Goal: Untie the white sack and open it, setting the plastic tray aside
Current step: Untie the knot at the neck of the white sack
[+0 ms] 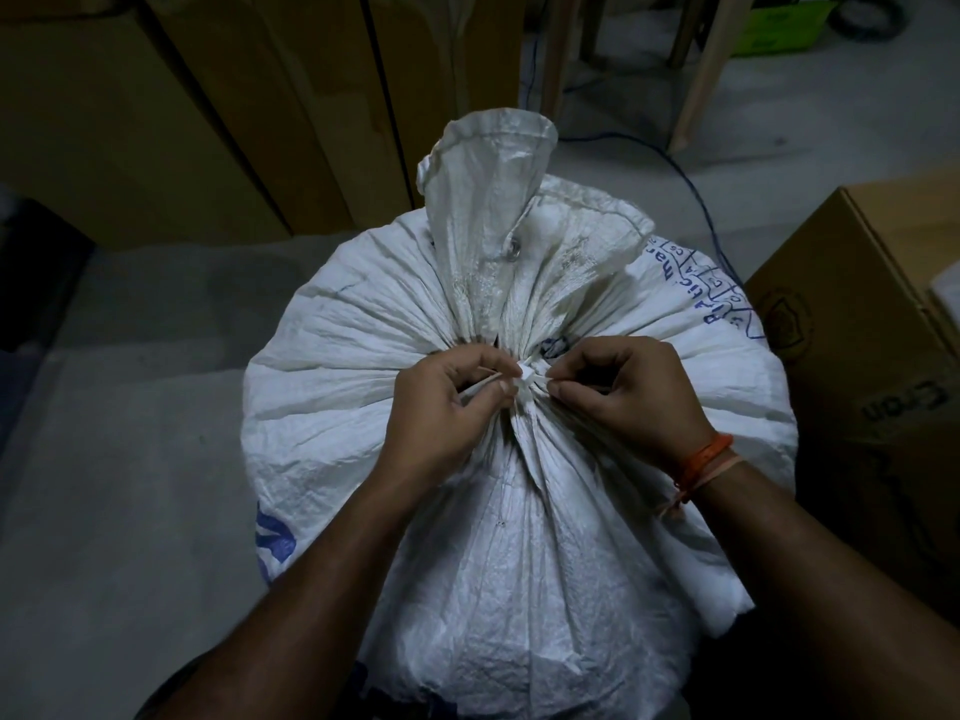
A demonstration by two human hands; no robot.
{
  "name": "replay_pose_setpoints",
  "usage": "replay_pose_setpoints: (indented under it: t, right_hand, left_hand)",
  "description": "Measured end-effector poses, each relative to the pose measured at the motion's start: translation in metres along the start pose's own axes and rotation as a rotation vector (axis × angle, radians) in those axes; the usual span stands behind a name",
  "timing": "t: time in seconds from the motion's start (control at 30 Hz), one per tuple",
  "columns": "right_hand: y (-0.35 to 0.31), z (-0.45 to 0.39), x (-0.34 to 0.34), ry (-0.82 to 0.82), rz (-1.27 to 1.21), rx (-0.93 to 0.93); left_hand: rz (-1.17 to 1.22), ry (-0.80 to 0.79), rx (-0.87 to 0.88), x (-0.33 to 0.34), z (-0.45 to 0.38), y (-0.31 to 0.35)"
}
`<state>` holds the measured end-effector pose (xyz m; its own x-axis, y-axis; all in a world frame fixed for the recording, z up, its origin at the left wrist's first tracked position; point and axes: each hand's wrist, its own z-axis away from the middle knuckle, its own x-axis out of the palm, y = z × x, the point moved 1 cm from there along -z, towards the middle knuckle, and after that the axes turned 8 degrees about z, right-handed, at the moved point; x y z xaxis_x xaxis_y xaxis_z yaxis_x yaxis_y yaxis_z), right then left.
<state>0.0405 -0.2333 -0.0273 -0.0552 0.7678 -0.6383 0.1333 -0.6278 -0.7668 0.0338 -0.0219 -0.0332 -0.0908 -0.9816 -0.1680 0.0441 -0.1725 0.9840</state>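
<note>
I see the white sack (519, 407) standing full on the floor (130, 459), filling the middle of my view, its gathered neck flopping toward the far side. Cardboard panels (208, 122) stand far left, and a cardboard box (857, 330) sits close on the right, so the open room is on the left. My left hand (441, 402) pinches a white tie strand, and my right hand (634, 392) pinches at the knot (524, 379) between them. I judge the untying step is in hand: next, the knot needs working loose before the mouth can spread. No plastic tray is in view.
</note>
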Motion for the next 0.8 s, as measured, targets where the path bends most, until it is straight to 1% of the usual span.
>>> replay_pose_setpoints:
  t: [0.2, 0.43, 0.63, 0.8]
  right_hand:
    - [-0.005, 0.001, 0.003, 0.018, 0.045, -0.012]
    - [-0.002, 0.005, -0.013, -0.036, 0.0, -0.022]
    - [-0.001, 0.004, -0.01, -0.007, -0.037, 0.015]
    - [-0.003, 0.002, -0.002, 0.007, -0.038, 0.007]
  left_hand:
    - [-0.024, 0.002, 0.01, 0.001, -0.002, -0.002]
    - [0.02, 0.02, -0.012, 0.001, -0.002, 0.0]
    - [0.024, 0.016, -0.014, 0.0, -0.001, 0.003]
    - [0.0, -0.004, -0.002, -0.001, -0.001, 0.001]
